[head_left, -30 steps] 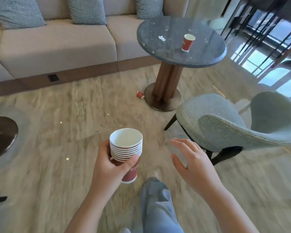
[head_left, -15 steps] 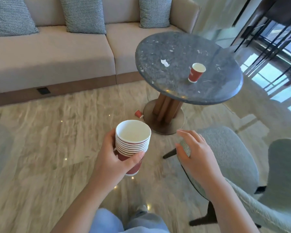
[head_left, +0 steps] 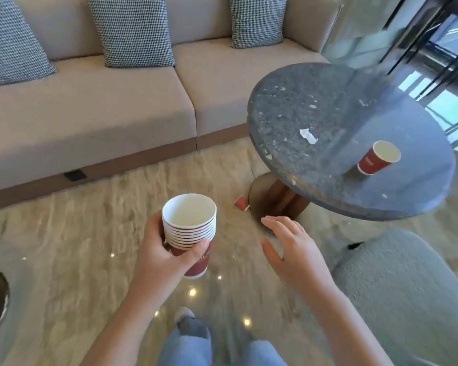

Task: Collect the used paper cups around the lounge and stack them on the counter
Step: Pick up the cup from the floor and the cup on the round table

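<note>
The left grip point(head_left: 167, 249) is curled round a nested stack of red-and-white paper cups point(head_left: 189, 228), thumb across the front, holding it upright above the pale veined floor point(head_left: 90, 233). Many rims show in the stack, so much of the gathering looks done. The right grip point(head_left: 294, 249) has hold of nothing, its fingers spread and relaxed, held out low before the table's round base point(head_left: 273, 196). Two cups are left in sight. A single red paper cup point(head_left: 378, 158) stands on the round dark stone tabletop point(head_left: 328, 107), near a white paper scrap point(head_left: 307, 136). A small red cup lying on its side point(head_left: 241, 203) is on the floor just beside the base. No counter is in view, so the final stacking there is not yet done.
</note>
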{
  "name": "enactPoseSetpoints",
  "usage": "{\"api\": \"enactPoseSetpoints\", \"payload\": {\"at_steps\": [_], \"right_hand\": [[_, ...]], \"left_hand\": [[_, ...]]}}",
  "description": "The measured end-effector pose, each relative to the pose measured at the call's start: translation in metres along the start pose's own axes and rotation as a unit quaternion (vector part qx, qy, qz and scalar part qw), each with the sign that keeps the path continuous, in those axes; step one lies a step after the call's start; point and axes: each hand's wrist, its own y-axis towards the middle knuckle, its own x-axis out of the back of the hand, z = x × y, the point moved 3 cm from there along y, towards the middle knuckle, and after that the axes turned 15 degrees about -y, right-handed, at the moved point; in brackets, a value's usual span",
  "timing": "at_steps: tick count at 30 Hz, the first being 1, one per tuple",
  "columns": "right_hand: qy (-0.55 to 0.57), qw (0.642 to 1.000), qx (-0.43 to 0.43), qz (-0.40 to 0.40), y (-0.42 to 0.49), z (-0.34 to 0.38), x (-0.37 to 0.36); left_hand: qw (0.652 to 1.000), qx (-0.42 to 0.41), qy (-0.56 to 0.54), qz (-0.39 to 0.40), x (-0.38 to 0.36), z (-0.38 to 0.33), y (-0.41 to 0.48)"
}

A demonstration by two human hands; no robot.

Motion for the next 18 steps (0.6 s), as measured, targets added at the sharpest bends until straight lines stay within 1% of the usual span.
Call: {"api": "enactPoseSetpoints", "payload": {"at_steps": [4,8,11,14,18], "right_hand": [[0.008,1.0,-0.005,0.007,0.052,0.013,-0.016],[0.015,0.999,-0.012,0.033,0.103,0.009,-0.04],[0.023,0.997,0.018,0.066,0.15,0.0,-0.067],[0.007,0.994,0.057,0.093,0.198,-0.007,-0.102],[0.023,0.991,0.042,0.122,0.247,-0.021,-0.164]], "left_hand": [[1.0,-0.009,0.024,-0.015,0.014,-0.006,0.063],[0.999,0.02,0.023,-0.026,0.013,0.009,0.109],[0.997,0.036,0.023,-0.061,0.009,0.025,0.14],[0.995,0.034,0.017,-0.095,0.007,0.05,0.174],[0.99,0.051,0.033,-0.124,0.012,0.102,0.219]]}}
